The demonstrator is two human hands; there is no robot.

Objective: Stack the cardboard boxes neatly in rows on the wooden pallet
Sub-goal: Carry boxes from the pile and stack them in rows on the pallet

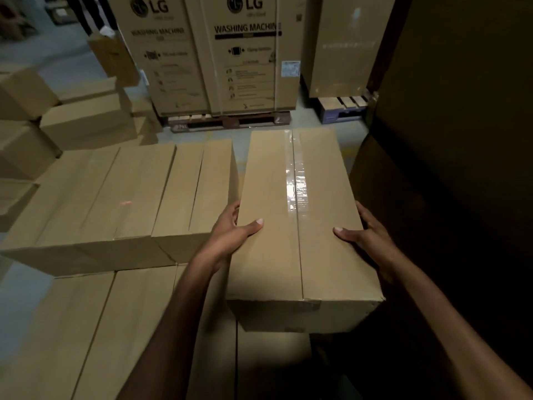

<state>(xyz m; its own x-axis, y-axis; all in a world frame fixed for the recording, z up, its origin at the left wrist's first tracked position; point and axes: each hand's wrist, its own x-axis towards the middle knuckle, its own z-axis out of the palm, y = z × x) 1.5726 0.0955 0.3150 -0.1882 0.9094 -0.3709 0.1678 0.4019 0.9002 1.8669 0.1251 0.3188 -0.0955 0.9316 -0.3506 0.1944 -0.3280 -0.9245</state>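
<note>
head view: left hand point(230, 230) and right hand point(367, 236) grip the taped box point(300, 226).

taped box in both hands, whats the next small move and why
Probably ease the taped box left until it sits flush beside the nearest stacked box. The left hand and right hand grip its sides, and a gap shows between it and that box, so it looks not yet placed.

Grey floor point(57, 59): pallet point(230, 121) under washing-machine cartons point(245, 67); cardboard boxes point(86, 122) piled left
</note>
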